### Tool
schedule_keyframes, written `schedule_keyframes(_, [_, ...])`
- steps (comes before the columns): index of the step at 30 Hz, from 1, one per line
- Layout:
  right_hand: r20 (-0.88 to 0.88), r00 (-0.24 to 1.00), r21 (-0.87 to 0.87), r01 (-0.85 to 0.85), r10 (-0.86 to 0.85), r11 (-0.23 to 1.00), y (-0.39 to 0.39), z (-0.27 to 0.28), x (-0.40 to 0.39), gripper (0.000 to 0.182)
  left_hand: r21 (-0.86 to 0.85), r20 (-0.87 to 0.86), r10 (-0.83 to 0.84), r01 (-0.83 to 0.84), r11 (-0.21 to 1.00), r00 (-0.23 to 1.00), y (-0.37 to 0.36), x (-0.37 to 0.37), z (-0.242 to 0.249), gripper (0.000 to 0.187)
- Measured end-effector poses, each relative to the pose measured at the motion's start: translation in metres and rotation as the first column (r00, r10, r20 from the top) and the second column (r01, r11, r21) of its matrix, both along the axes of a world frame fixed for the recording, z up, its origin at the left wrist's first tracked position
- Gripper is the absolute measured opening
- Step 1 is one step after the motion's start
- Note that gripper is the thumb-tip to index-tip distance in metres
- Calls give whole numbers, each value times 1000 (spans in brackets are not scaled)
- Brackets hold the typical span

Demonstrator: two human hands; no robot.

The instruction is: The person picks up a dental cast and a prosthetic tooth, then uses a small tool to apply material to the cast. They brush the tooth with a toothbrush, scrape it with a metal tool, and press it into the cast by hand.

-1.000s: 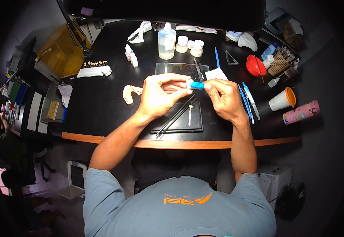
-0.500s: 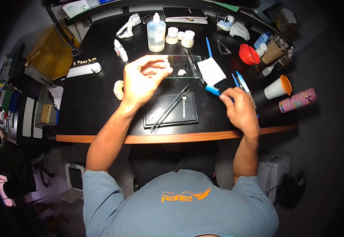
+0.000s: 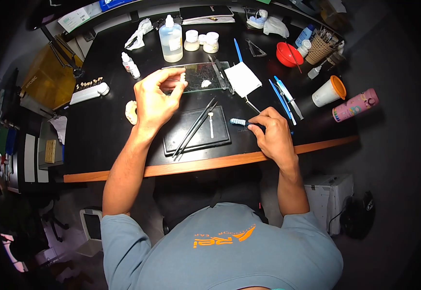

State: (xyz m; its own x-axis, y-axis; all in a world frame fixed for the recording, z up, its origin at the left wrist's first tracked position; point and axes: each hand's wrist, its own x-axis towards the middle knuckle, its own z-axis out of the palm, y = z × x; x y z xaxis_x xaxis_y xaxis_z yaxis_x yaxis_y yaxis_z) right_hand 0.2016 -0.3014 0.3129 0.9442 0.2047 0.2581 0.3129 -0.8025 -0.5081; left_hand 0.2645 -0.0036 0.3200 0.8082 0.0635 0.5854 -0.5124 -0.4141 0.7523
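**Brush in your right hand, small pale piece in your left, over a black tabletop**

Your left hand [image 3: 155, 100] is raised near the glass plate [image 3: 197, 73], its thumb and fingers pinching a small pale piece [image 3: 183, 78]. Your right hand [image 3: 272, 131] is at the near right of the tabletop [image 3: 111, 121], fingers closed around the handle of a brush [image 3: 238, 122]; its bluish-white bristles point left, well apart from the pale piece.

Between your hands, on the near side, lies a black tray [image 3: 221, 131] bearing long dark slender tools [image 3: 194, 127] and a thin stick [image 3: 211, 126] with a pale tip. A dental model [image 3: 131, 112] is just left of your left wrist. Beyond your right hand is a white paper pad [image 3: 243, 79].
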Motion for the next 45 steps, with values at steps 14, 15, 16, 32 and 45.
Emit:
schedule_keyframes(14, [78, 958, -10, 278, -276, 961, -57, 18, 27, 9, 47, -40, -17, 19, 999, 999, -1, -4, 2, 29])
schedule_keyframes(15, [43, 951, -34, 307, -305, 951, -58, 21, 27, 9, 38, -31, -20, 21, 999, 999, -1, -3, 2, 28])
schedule_keyframes(16, [8, 943, -58, 332, -332, 942, -58, 26, 27, 9, 29, -23, -19, 20, 999, 1000, -1, -4, 2, 28])
schedule_keyframes(32, [-197, 979, -85, 40, -56, 996, -45, 26, 46, 14, 47, -62, -28, 31, 998, 998, -1, -4, 2, 29])
schedule_keyframes(45, [-163, 946, -245, 237, -281, 940, -36, 28, 33, 7, -275, -265, -261, 186, 943, 928, -1, -9, 8, 34])
